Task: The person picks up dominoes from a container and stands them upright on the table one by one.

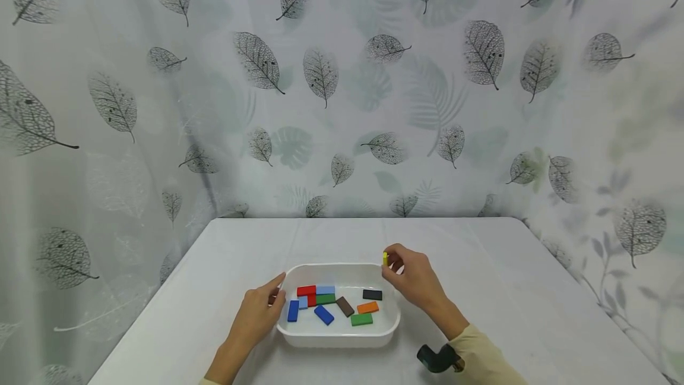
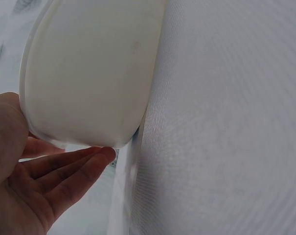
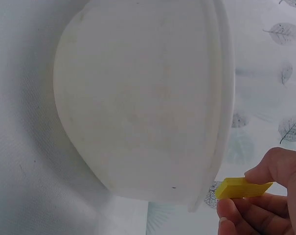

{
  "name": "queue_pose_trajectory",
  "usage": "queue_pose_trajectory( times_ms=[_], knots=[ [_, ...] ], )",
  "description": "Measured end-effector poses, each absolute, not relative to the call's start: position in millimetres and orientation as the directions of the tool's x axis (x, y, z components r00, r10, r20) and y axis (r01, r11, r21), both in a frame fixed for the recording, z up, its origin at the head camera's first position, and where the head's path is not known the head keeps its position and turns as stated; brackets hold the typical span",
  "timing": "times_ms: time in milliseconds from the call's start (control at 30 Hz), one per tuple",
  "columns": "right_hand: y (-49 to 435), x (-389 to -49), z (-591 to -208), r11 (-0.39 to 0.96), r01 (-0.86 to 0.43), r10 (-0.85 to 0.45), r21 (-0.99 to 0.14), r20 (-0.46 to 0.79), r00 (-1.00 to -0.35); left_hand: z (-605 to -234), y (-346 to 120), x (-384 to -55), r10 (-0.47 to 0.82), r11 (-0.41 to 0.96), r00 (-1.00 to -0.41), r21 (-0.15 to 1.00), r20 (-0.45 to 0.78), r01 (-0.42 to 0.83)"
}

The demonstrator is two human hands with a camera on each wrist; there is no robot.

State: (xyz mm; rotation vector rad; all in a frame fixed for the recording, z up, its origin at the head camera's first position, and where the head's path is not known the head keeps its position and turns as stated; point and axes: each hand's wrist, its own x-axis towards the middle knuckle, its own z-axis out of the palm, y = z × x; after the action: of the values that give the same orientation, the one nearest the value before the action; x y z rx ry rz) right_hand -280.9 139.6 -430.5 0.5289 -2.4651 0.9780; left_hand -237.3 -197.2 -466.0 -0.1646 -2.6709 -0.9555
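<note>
My right hand (image 1: pixel 415 275) pinches a yellow block (image 3: pixel 240 188) between thumb and fingers, held above the back right corner of a white plastic tub (image 1: pixel 342 340). At the tub's left end my left hand (image 1: pixel 255 314) holds the rim and outer wall; in the left wrist view its fingers (image 2: pixel 79 181) touch the wall, and part of the hand is hidden behind the tub. Inside the tub lie several flat rectangular blocks, among them a black block (image 1: pixel 372 294), an orange block (image 1: pixel 367 308), a brown block (image 1: pixel 344 306) and a green block (image 1: pixel 361 319).
Red (image 1: pixel 306 291) and light blue (image 1: pixel 325 290) blocks lie toward the tub's left side, with a dark blue block (image 1: pixel 293 311) by them. A white cloth covers the table (image 1: pixel 454 236). Leaf-patterned curtains (image 1: pixel 347 106) hang behind it. A dark green curved object (image 1: pixel 435 359) sits by the right sleeve.
</note>
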Motion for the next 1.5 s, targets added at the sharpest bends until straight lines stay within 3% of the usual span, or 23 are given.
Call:
queue_pose_trajectory(
  times_ms=[767, 1500],
  knots=[
    [165, -290, -445, 0.715, -0.449, -0.149, -0.536, 0.510, -0.847, -465, -198, -239, -0.004, 0.759, -0.960, 0.626, 0.279, 0.179],
    [180, -294, -458, 0.735, -0.378, -0.096, -0.563, 0.466, -0.880, -465, -199, -237, 0.031, 0.766, -0.937, 0.594, 0.349, 0.247]
  ],
)
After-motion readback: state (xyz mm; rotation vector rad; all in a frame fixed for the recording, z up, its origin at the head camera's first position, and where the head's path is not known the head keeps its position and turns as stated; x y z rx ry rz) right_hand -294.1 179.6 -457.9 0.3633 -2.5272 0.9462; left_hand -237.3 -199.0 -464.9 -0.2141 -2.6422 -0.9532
